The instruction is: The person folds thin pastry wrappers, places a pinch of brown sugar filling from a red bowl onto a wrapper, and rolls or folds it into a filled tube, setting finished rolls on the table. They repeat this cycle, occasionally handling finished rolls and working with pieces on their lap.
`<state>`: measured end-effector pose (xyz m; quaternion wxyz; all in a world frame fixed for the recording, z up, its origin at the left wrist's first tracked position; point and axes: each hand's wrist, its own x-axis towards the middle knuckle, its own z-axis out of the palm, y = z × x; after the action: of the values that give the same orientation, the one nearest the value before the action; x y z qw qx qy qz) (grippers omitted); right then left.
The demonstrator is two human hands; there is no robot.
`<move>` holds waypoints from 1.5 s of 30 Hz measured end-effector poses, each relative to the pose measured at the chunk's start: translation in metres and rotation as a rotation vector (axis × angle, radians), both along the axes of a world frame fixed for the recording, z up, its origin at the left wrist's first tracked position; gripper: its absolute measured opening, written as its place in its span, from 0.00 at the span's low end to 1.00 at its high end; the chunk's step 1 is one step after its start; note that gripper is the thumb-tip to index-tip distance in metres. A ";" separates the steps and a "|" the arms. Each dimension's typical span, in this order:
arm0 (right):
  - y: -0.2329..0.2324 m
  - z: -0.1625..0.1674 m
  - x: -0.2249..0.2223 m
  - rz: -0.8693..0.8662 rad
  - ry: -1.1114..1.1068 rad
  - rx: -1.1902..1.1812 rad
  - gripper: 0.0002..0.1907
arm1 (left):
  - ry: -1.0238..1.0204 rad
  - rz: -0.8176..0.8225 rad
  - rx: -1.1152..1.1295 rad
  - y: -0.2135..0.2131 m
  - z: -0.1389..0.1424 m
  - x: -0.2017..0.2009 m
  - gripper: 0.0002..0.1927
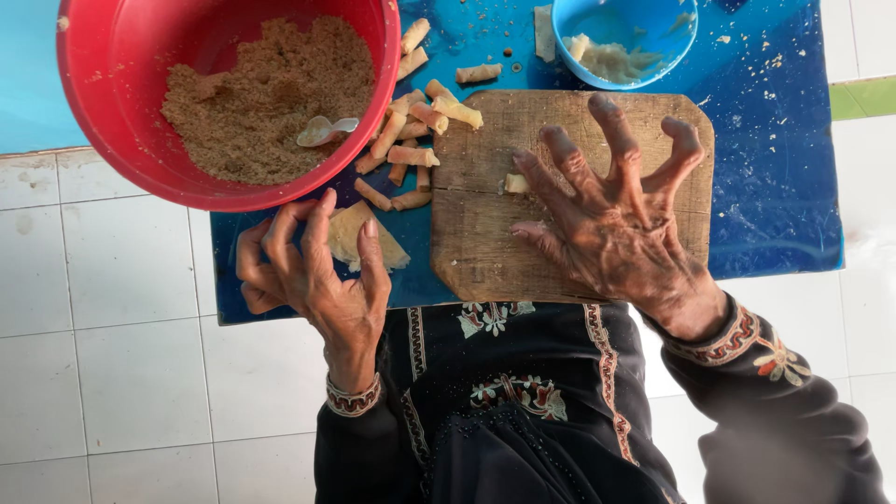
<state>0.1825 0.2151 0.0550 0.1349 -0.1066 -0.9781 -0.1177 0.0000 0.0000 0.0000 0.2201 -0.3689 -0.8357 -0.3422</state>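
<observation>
Fingers spread wide, my right hand presses palm-down on the wooden cutting board, fingertips arched and reaching toward twelve o'clock. It grips nothing. Just off my index fingertip, at about ten o'clock from the hand, a small piece of dough lies on the board.

My left hand rests at the near left edge of the blue surface, fingers loosely curled. Its thumb and forefinger lie on either side of a thin, pale triangular pastry wrapper, touching it; I cannot tell whether I am truly pinching it or only holding it down.

Moving outward, at twelve o'clock from my left hand sits a pile of rolled pastry sticks, golden and finger-shaped, heaped between the board's left edge and a big red bowl. A few more rolls lie apart further up. The red bowl, at eleven o'clock, overhangs the surface's left edge and holds a mound of brown crumbly filling with a pale spoon lying in it.

At twelve o'clock from my right hand, beyond the board, stands a blue bowl with pale wrapper scraps inside. Crumbs dot the surface around it.

White tiled floor lies all around, and my dark embroidered sleeves fill the near side.
</observation>
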 end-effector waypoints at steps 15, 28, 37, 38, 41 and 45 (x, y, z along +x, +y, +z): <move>0.005 -0.008 -0.013 0.021 0.204 -0.173 0.17 | -0.282 -0.141 0.259 -0.011 -0.014 -0.022 0.20; 0.000 0.039 -0.096 0.197 0.297 -0.033 0.17 | -0.315 -0.078 0.214 -0.026 0.004 -0.023 0.31; -0.075 0.016 -0.120 0.502 0.148 -0.333 0.11 | -0.394 -0.125 0.369 -0.031 -0.008 -0.024 0.31; -0.078 0.014 -0.122 0.492 0.135 -0.321 0.11 | -0.412 -0.120 0.363 -0.031 -0.008 -0.024 0.32; -0.082 0.010 -0.129 0.466 0.103 -0.296 0.10 | -0.460 -0.145 0.366 -0.033 -0.006 -0.027 0.36; -0.075 0.009 -0.130 0.447 0.100 -0.371 0.10 | -0.452 -0.286 0.390 -0.035 0.000 -0.026 0.45</move>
<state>0.0525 0.1397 0.0638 0.1839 0.0828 -0.9742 0.1012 -0.0257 -0.0348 0.0001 0.0454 -0.3478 -0.7218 -0.5966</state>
